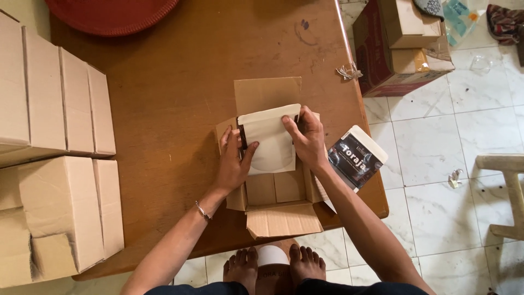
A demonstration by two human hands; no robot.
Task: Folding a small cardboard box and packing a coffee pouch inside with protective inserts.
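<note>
A small open cardboard box (273, 188) with its flaps spread lies on the brown wooden table (174, 93) near the front edge. A white pouch (270, 139) stands partly inside it. My left hand (233, 164) grips the pouch's left edge and the box's left wall. My right hand (307, 139) presses on the pouch's upper right side, fingers on its face. A second pouch (357, 158) with a black label lies on the table just right of the box, by my right wrist.
Large closed cardboard boxes (54, 164) fill the table's left side. A red round tray (112, 13) sits at the far edge. On the tiled floor to the right stand an open carton (398, 49) and a plastic stool (505, 191). My bare feet (273, 265) show below the table.
</note>
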